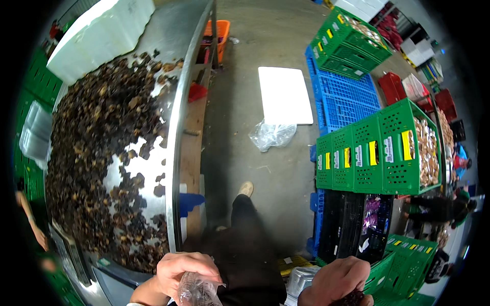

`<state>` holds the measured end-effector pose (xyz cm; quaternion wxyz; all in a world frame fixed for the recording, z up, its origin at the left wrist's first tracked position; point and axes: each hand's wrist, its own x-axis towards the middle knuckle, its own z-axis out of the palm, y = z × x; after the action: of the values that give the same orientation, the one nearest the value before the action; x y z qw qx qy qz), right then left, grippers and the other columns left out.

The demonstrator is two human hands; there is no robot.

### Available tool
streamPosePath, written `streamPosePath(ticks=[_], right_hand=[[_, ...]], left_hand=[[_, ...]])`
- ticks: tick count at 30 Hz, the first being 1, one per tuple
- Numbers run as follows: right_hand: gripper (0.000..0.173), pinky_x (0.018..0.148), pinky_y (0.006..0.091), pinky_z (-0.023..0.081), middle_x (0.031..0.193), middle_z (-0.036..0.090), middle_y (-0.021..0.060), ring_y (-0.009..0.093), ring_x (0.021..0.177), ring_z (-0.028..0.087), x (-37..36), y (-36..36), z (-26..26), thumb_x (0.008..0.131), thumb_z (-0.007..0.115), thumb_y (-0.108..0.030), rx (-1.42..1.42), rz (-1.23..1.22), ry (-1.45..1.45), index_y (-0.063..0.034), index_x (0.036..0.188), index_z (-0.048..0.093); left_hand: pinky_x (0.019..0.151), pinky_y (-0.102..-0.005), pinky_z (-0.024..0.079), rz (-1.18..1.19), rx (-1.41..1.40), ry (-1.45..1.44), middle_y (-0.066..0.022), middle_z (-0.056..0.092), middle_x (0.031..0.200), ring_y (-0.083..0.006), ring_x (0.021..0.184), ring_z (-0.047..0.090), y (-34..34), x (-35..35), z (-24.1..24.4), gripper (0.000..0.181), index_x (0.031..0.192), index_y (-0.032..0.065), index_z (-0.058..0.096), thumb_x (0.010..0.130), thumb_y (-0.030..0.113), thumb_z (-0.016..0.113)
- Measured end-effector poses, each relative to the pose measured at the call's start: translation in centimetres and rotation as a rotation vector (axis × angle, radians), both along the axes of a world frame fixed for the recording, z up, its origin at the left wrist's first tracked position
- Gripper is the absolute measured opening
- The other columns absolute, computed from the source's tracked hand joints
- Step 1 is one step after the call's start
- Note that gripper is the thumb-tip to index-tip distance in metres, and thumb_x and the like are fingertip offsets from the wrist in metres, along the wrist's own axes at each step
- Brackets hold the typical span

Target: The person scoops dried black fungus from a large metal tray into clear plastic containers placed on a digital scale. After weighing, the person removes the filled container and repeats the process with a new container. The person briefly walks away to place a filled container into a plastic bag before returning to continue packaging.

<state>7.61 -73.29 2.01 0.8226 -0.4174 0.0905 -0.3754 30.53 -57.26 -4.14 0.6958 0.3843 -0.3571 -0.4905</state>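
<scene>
My left hand (185, 269), at the bottom of the view, grips a clear plastic tub (197, 290) that runs off the lower edge. To the right, my right hand (340, 273) is curled around a dark reddish-brown clump (350, 298), which looks like wood-ear fungus and is partly hidden by the fingers. On the steel table (174, 160) at my left lies a wide spread of dark brown fungus pieces (103, 126). Clear plastic containers (300, 281) are stacked just left of my right hand.
A white foam box (101, 36) sits on the table's far end. Stacked green crates (352, 153) of packaged goods and a blue pallet (348, 93) line the right. On the floor are a white board (285, 95) and a plastic bag (273, 134). Another person's arm (32, 222) shows far left.
</scene>
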Motion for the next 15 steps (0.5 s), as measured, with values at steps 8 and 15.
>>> streamPosePath(ticks=[8, 15], right_hand=[[0.050, 0.044, 0.0346, 0.053, 0.061, 0.063, 0.0107, 0.022, 0.045, 0.061, -1.3, -0.9, -1.0, 0.082, 0.080, -0.039, -0.101, -0.235, -0.032, 0.0077, 0.086, 0.062], [0.054, 0.049, 0.0343, 0.054, 0.072, 0.062, 0.0126, 0.022, 0.053, 0.061, -4.7, -0.5, -3.4, 0.078, 0.086, -0.026, -0.074, -0.123, -0.176, 0.0097, 0.105, 0.056]], left_hand=[[0.059, -0.0361, 0.052, -0.140, -0.063, -0.026, -0.0226, 0.067, 0.086, -0.0269, 0.066, 0.063, -4.4, 0.9, -1.6, 0.064, 0.109, -0.0125, 0.060, 0.081, 0.041, 0.081], [0.077, -0.0358, 0.058, -0.247, 0.136, 0.117, -0.0232, 0.067, 0.100, -0.0281, 0.089, 0.070, -5.1, 0.3, -3.1, 0.085, 0.116, -0.0114, 0.059, 0.063, 0.046, 0.091]])
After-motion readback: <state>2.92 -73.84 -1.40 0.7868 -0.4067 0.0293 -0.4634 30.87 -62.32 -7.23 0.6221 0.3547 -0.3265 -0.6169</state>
